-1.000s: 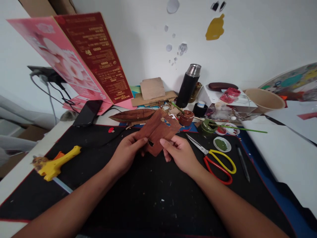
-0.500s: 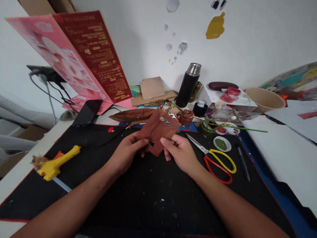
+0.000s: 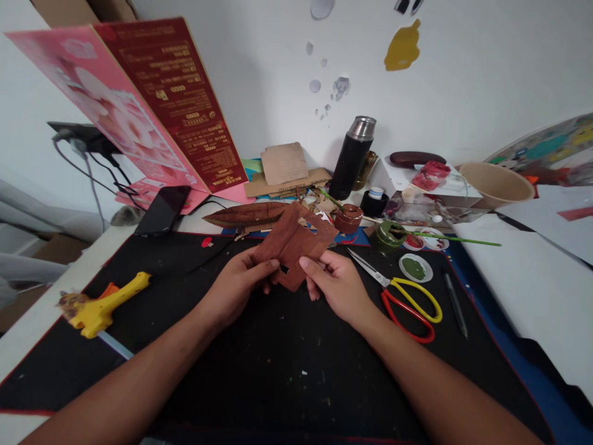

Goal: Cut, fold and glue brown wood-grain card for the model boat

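Observation:
A reddish-brown painted sheet, perhaps cardboard, point(image 3: 296, 244) with cut-out holes is held up above the black mat point(image 3: 278, 371). My left hand point(image 3: 241, 278) pinches its lower left edge, thumb in front beside a small hole. On the lower right edge, my right hand point(image 3: 336, 281) grips it between thumb and fingers. Behind the sheet lies a brown leaf-shaped piece point(image 3: 245, 214), partly covered by it. Scissors point(image 3: 393, 290) with one yellow and one red handle rest to the right of my right hand.
A yellow glue gun point(image 3: 104, 309) lies at left, near a black phone point(image 3: 163, 210). Paint jars, brown point(image 3: 348, 219) and green point(image 3: 388, 240), stand at the back with a black thermos point(image 3: 353, 157). A green paint lid point(image 3: 416, 268) and a pen point(image 3: 455, 303) are at right.
The view has shifted very slightly. Both hands keep the same hold on the brown sheet, and nothing else has visibly moved.

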The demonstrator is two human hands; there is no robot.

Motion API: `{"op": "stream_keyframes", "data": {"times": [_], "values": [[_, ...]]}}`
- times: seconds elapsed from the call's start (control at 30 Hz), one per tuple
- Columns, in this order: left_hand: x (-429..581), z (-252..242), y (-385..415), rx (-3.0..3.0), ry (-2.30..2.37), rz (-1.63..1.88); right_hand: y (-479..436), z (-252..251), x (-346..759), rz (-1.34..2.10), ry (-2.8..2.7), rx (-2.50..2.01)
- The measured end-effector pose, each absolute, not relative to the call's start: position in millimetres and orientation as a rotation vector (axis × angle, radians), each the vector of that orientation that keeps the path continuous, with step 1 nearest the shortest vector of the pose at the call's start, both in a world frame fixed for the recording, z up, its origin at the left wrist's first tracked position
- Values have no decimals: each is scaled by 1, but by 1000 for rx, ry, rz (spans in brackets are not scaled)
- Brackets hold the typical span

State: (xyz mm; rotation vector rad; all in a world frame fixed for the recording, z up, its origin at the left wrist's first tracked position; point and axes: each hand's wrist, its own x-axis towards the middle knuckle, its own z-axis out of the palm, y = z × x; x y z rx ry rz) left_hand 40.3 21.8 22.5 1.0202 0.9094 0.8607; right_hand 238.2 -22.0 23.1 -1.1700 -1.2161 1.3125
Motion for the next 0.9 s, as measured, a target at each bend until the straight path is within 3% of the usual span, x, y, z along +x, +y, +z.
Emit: {"op": "stream_keyframes", "data": {"times": [0.9], "values": [[41, 22, 25, 1058, 1015, 832, -23, 20, 236, 1299, -1264, -1181]]}}
